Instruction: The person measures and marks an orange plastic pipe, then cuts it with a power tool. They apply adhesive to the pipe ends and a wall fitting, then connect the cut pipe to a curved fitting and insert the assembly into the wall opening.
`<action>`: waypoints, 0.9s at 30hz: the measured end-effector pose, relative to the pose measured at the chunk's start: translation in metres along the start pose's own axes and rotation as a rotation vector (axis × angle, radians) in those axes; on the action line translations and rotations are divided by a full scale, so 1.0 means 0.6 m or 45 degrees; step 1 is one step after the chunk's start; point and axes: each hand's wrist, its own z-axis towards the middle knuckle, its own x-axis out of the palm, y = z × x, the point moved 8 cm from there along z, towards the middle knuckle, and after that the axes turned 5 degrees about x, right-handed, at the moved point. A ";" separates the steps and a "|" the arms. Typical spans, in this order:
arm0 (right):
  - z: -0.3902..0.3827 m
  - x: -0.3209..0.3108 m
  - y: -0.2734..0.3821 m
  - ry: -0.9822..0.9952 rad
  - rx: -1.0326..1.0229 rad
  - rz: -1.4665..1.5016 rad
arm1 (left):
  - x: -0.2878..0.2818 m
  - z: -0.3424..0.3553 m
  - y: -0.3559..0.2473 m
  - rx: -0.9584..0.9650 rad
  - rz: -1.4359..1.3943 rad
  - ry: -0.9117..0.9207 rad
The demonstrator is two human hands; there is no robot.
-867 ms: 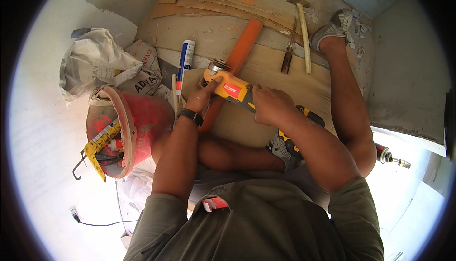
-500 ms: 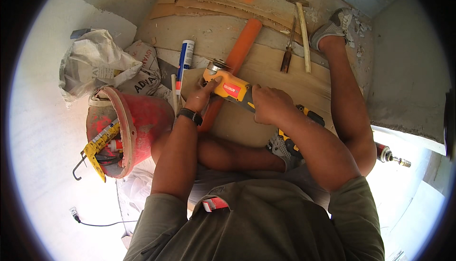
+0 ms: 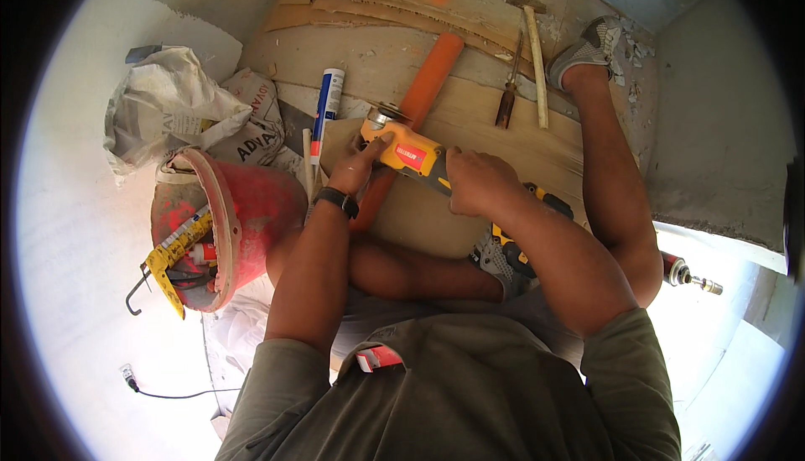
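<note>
Both hands hold a yellow and black angle grinder [image 3: 411,157] over an orange pipe [image 3: 432,71] that lies slanting across cardboard. My left hand [image 3: 356,166] is closed round the grinder's head end, thumb on top. Wrapped round the grinder's rear body is my right hand [image 3: 482,180]. The grinder's disc [image 3: 389,112] sits at its left end, beside or over the pipe; whether it touches cannot be made out. Part of the pipe is hidden beneath the grinder and my left hand. Behind my right wrist shows a yellow and black battery end [image 3: 549,201].
A red bucket [image 3: 260,213] with a yellow caulking gun [image 3: 180,251] stands left, by crumpled bags [image 3: 172,104]. A sealant tube [image 3: 327,104] lies near the pipe. Beyond are a screwdriver [image 3: 506,107] and a hammer [image 3: 537,67]. A gas canister [image 3: 675,270] lies right.
Hardly anything differs. The grinder and both hands keep nearly the same place, with only a very slight shift.
</note>
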 end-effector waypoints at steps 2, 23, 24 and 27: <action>0.001 0.000 0.000 0.005 0.001 -0.007 | 0.001 -0.001 -0.002 -0.002 0.011 -0.007; 0.002 -0.004 0.001 0.044 0.039 -0.024 | -0.002 0.006 -0.002 0.004 0.136 -0.016; 0.002 -0.004 0.000 0.044 0.042 -0.022 | 0.001 0.006 -0.003 0.006 0.144 -0.010; 0.003 -0.002 -0.001 0.063 0.047 -0.020 | 0.009 -0.001 -0.007 0.008 0.097 -0.029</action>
